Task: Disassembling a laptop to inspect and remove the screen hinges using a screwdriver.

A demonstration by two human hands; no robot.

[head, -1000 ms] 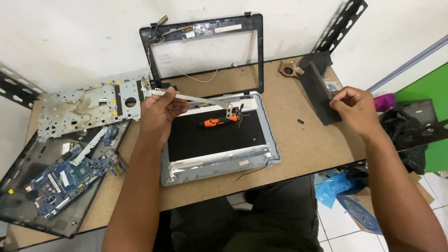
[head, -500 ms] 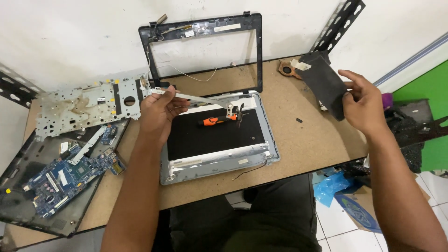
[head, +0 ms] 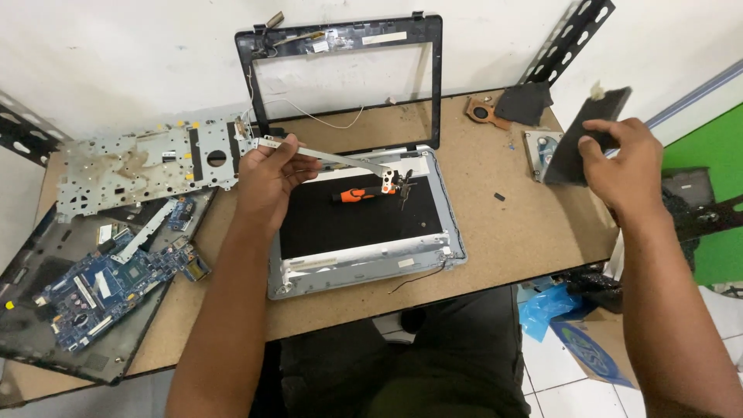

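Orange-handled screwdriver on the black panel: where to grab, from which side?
Take the screwdriver by its orange handle, coming from above. It lies flat and roughly crosswise on the black panel, handle end clear. Its tip end sits under the metal hinge strip held by the left hand, so avoid that end.

Left hand (head: 269, 174) curled closed, right hand (head: 625, 162) raised, seemingly pinching, forearms extended

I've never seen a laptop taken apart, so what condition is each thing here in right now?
Left hand: gripping a metal hinge strip.
Right hand: holding a black panel lifted off the table.
Screen lid: lying flat, opened up.
Screen bezel: detached, leaning upright on the wall.
Circuit board: exposed.
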